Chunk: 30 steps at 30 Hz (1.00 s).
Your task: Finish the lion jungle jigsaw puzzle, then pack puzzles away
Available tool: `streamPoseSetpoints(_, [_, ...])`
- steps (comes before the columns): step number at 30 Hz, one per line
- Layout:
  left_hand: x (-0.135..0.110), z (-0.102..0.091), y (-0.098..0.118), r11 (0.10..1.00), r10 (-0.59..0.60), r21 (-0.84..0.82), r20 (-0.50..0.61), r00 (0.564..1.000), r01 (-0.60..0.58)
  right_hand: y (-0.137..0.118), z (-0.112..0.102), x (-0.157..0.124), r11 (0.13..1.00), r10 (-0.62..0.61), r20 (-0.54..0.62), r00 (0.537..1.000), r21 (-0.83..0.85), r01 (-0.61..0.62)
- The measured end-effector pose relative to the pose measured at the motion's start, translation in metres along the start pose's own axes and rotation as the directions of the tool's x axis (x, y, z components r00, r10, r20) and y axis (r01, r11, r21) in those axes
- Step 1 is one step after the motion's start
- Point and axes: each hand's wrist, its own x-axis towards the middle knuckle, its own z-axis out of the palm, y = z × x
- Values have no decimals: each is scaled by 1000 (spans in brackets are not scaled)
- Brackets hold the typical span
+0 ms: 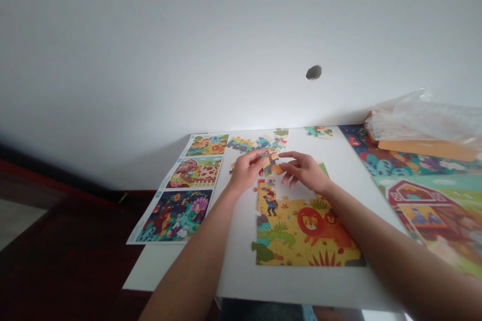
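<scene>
1. The left hand (246, 170) is pinching a cardboard jigsaw piece (271, 163), at twelve o'clock from the assembled lion puzzle (301, 233); the right hand (305, 170) is touching it, fingers spread.
2. Being light and stiff, the piece is offering its edges as the surest hold.

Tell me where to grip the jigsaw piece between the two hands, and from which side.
Pinch it by two opposite edges, coming from above. The jigsaw piece sits low between the left hand and the right hand, so its top is open while its underside looks hard to reach. Its outline is partly hidden behind the hands.
</scene>
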Motion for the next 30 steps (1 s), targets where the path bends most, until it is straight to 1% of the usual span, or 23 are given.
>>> streamPoseSetpoints(2, [0,-5,3,998,-38,41,-73,997,41,2,-1,-1,997,-3,13,1000,-78,4])
streamPoseSetpoints(4, [1,-13,5,988,-77,123,-121,990,92,6,-3,-1,987,3,31,1000,-163,2])
streamPoseSetpoints(6, [1,-21,5,965,-110,224,-123,986,135,9,-4,-1,971,24,59,998,-239,-9])
streamPoseSetpoints(9, [0,-32,4,919,-121,366,-89,989,146,12,-5,-1,939,50,102,993,-344,-12])
streamPoseSetpoints(11, [0,-37,3,894,-122,428,-56,991,134,11,-6,-2,917,51,126,991,-399,3])
streamPoseSetpoints(14, [-1,-40,3,861,-122,498,-5,993,108,10,-8,-2,903,50,139,989,-429,15])
streamPoseSetpoints(18, [-1,-41,3,801,-35,599,93,995,-27,10,-14,-1,904,47,134,990,-427,15])
streamPoseSetpoints(20, [0,-42,2,772,-26,632,133,991,-64,11,-16,0,904,46,136,990,-427,17])
streamPoseSetpoints(24, [-1,-45,3,746,-58,664,144,988,-53,11,-17,0,900,37,139,990,-434,27])
streamPoseSetpoints(26, [-2,-47,5,726,-57,684,160,986,-69,10,-17,0,900,36,141,989,-435,29])
streamPoseSetpoints(30, [-6,-49,11,622,-17,772,180,984,-130,9,-16,-2,889,16,144,989,-454,52])
